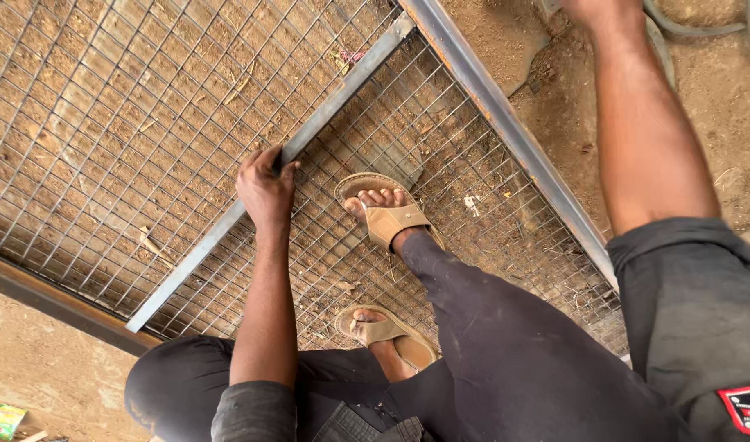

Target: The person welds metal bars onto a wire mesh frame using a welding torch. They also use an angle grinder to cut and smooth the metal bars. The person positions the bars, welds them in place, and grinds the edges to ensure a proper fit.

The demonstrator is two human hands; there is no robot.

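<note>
My left hand [264, 187] grips a grey flat metal bar [342, 90] that lies diagonally across a wire mesh panel [105, 123]. The fingers curl over the bar's edge near its middle. My right arm stretches toward the upper right, and my right hand [601, 8] is cut off by the top edge, so what it does is hidden. Both my feet, in tan sandals [389, 219], stand on the mesh right of the bar.
A rusty steel frame rail [522, 147] borders the mesh on the right, and a brown rail [47, 301] runs along the lower left. Bare dirt ground surrounds the panel. A grey hose [702, 29] lies at the top right. A green packet [0, 419] sits at the bottom left.
</note>
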